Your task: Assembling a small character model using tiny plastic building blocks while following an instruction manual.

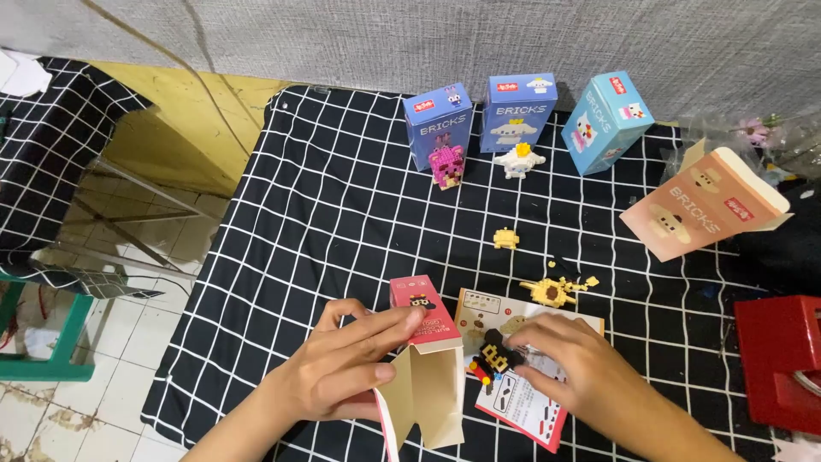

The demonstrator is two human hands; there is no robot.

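My left hand (342,368) grips a small red carton (421,342) near the front of the table; its bottom flaps hang open toward me. My right hand (573,376) pinches a small black, yellow and red brick figure (492,358) just right of the carton, above a folded instruction sheet (522,393) lying on the cloth. Loose yellow brick pieces (552,291) lie just beyond the sheet, and one small yellow piece (505,239) sits farther back.
A black cloth with a white grid (325,222) covers the table. At the back stand two blue boxes (439,124) (517,111) and a light blue box (605,121), with a pink figure (447,165) and a white figure (519,160). A peach box (705,201) lies right; a red object (780,359) sits at the right edge.
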